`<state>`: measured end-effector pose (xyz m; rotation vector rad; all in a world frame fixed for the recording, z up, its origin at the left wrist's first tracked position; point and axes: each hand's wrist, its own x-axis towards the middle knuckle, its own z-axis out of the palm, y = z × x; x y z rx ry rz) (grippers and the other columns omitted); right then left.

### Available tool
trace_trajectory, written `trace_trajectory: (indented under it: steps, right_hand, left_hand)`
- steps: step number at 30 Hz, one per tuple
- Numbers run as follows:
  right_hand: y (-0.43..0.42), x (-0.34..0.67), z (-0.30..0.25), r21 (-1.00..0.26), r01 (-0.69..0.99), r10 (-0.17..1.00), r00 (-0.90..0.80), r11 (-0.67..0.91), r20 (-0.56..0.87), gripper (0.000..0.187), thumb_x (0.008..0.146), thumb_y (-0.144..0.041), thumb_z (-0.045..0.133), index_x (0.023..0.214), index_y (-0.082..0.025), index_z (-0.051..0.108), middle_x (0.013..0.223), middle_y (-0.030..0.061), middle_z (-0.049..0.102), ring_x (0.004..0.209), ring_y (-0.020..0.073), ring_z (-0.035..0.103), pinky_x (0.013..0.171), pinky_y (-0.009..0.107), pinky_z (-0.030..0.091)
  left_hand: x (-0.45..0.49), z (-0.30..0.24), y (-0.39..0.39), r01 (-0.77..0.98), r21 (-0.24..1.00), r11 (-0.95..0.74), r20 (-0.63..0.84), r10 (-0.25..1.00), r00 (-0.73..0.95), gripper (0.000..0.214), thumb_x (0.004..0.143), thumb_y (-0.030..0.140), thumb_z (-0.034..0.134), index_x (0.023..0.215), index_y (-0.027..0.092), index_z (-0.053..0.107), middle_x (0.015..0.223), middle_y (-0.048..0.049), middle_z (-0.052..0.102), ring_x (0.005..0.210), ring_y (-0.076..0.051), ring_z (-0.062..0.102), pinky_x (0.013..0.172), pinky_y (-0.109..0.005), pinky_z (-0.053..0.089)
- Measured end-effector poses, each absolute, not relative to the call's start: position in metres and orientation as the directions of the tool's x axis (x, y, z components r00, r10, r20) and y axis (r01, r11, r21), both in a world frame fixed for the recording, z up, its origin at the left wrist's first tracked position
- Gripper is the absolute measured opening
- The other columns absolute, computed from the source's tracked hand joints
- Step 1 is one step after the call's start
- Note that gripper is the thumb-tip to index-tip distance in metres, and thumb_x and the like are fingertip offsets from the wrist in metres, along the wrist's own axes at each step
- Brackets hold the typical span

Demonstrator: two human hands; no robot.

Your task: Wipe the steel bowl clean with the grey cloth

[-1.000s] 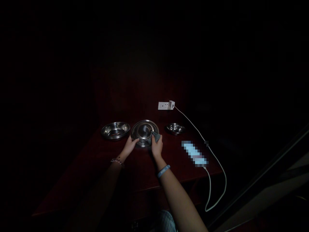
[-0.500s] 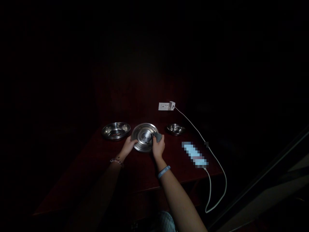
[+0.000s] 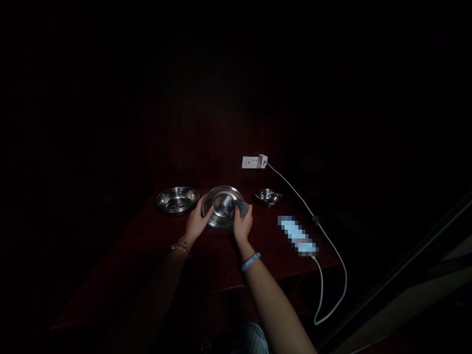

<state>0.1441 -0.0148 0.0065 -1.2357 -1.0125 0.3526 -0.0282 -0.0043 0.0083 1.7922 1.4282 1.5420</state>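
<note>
A steel bowl (image 3: 221, 205) sits tilted toward me at the middle of a dark red table (image 3: 206, 260). My left hand (image 3: 197, 222) grips its left rim, fingers curled on the edge. My right hand (image 3: 242, 223) is closed on a small grey cloth (image 3: 242, 208) pressed against the bowl's right rim. A bead bracelet is on my left wrist and a blue band on my right.
A wider steel dish (image 3: 177, 199) lies to the left, a small steel bowl (image 3: 269, 196) to the right. A lit phone (image 3: 297, 235) lies right of my hands, its white cable (image 3: 332, 246) running to a white power strip (image 3: 254, 161). The surroundings are dark.
The bowl has been turned and tipped between my hands. My left hand slid further up its left rim; the cloth stayed at the right rim.
</note>
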Motion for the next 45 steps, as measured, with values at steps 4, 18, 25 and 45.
trace_trajectory:
  steps: [4,18,25,45]
  right_hand:
    - [-0.012,0.146,0.005,-0.922,0.213,0.700,0.601,0.324,0.385,0.024,0.086,-0.045,0.061,0.098,-0.025,0.058,0.091,0.0069,0.076,0.082,0.0256,0.070,0.074,0.034,0.052]
    - [-0.011,0.153,0.008,-0.970,0.153,0.719,0.651,0.190,0.244,0.027,0.084,-0.047,0.060,0.098,-0.025,0.056,0.096,0.0096,0.074,0.090,0.0304,0.070,0.078,0.037,0.050]
    - [-0.014,0.149,0.009,-0.946,0.230,0.728,0.605,0.228,0.323,0.024,0.084,-0.045,0.062,0.096,-0.026,0.056,0.089,0.0070,0.075,0.082,0.0293,0.070,0.074,0.036,0.050]
    - [-0.011,0.142,0.013,-0.910,-0.156,0.823,0.505,0.384,0.261,0.070,0.095,-0.066,0.038,0.136,-0.014,0.061,0.138,0.0134,0.068,0.129,0.0239,0.062,0.113,0.038,0.044]
  left_hand:
    - [-0.024,0.018,-0.015,0.558,0.627,-0.544,0.676,0.735,-0.044,0.076,0.090,0.047,0.067,0.156,0.021,0.040,0.163,-0.0158,0.045,0.150,-0.034,0.043,0.124,-0.051,0.033]
    - [-0.023,0.022,-0.026,0.689,0.312,-0.654,0.637,0.682,0.359,0.054,0.067,0.045,0.090,0.118,0.031,0.078,0.166,-0.0126,0.040,0.155,-0.047,0.022,0.125,-0.067,0.006]
    - [-0.025,0.020,-0.020,0.653,0.288,-0.701,0.609,0.660,0.440,0.033,0.078,0.010,0.071,0.098,0.035,0.083,0.158,-0.0006,0.054,0.155,-0.040,0.029,0.126,-0.069,0.002]
    - [-0.015,0.021,-0.014,0.362,0.489,-0.793,0.793,0.578,0.195,0.015,0.089,0.025,0.070,0.094,0.028,0.084,0.112,-0.0080,0.081,0.117,-0.030,0.063,0.108,-0.052,0.041]
